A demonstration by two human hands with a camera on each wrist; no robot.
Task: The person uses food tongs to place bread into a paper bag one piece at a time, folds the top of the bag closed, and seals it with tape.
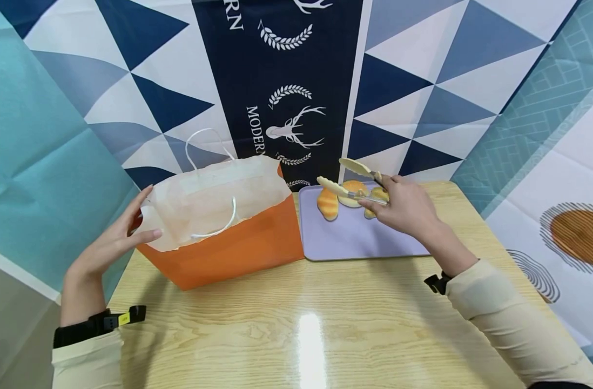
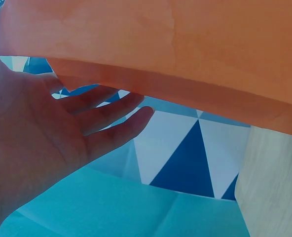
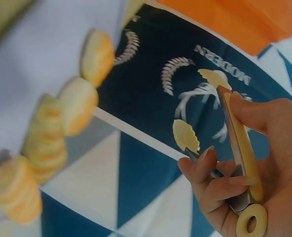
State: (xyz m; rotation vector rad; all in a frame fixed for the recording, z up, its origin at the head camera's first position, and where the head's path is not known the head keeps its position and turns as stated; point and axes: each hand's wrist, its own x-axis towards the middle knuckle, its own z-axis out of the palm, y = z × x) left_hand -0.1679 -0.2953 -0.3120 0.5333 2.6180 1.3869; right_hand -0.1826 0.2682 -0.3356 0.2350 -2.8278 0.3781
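Observation:
My right hand grips a pair of tongs with cream scalloped tips. Their arms are spread, and nothing sits between the tips in the right wrist view. Below the tongs, bread rolls with golden stripes lie along the back of a lavender tray; the right wrist view shows several rolls. At the left, an orange paper bag with a pale inside and white cord handles stands with its mouth spread. My left hand rests against the bag's left side, thumb at the rim, fingers extended alongside.
The bag and tray stand side by side on a light wooden table. Close behind them hangs a patterned cloth with triangles and a deer print. A teal cloth hangs on the left.

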